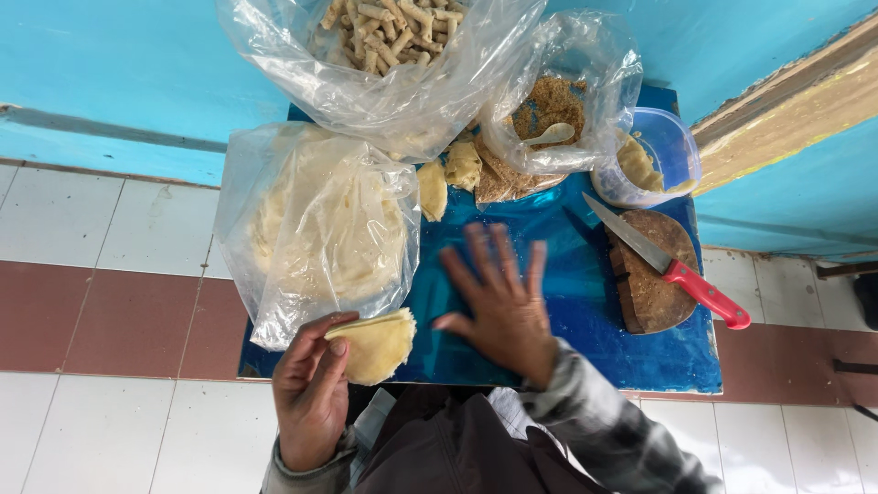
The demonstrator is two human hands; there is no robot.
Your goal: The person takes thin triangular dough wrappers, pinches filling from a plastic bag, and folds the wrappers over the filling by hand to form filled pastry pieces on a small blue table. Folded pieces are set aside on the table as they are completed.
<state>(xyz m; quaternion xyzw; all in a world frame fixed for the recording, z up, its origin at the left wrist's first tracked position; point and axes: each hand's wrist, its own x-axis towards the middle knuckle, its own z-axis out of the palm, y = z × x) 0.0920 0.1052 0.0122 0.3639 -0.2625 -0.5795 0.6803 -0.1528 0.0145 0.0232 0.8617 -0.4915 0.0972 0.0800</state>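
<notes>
My left hand holds a folded, pale yellow dough sheet at the near edge of the blue table. Just above it lies a clear plastic bag with a stack of the same round sheets. My right hand is spread flat, palm down, on the blue table top, holding nothing. Two small folded dough pieces rest on the table beyond the right hand.
A clear bag of rolled pastry sticks sits at the far side. Beside it, a bag holds brown crumbly filling with a spoon. A plastic tub and a red-handled knife on a round wooden board are at right.
</notes>
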